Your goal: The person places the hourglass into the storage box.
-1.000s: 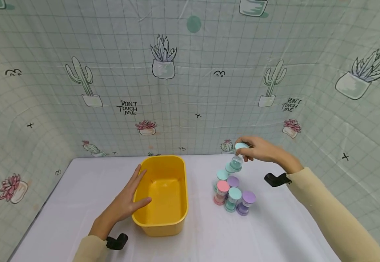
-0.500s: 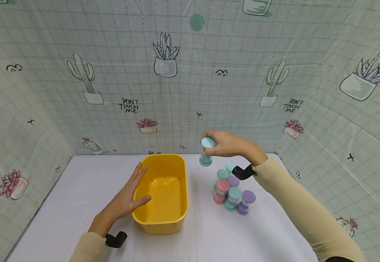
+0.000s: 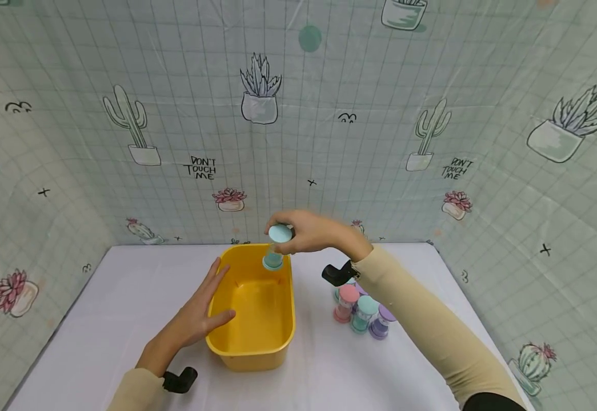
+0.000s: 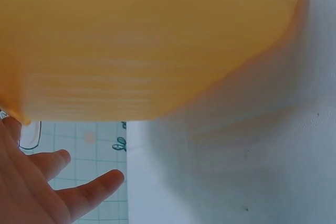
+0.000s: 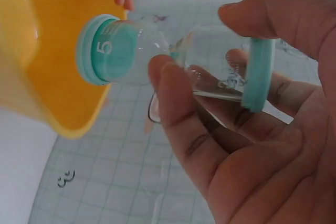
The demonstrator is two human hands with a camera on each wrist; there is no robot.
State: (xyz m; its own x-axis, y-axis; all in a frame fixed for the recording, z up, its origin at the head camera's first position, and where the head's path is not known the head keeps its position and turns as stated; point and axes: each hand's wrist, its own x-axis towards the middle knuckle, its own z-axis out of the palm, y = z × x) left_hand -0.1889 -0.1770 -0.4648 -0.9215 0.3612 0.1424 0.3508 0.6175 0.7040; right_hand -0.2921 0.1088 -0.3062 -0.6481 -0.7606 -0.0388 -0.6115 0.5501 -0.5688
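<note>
Everywhere cactus-print backdrop; white tabletop

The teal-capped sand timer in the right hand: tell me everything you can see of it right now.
The teal-capped sand timer is a clear hourglass bulb, glass or plastic by its look, between two round teal end caps; one cap carries a white 5. Teal sand fills the bulb at the numbered end. The right hand pinches it with thumb and fingers round the waist and upper cap. In the head view it hangs roughly upright, above the far rim of the yellow plastic tub, touching nothing but the hand.
</note>
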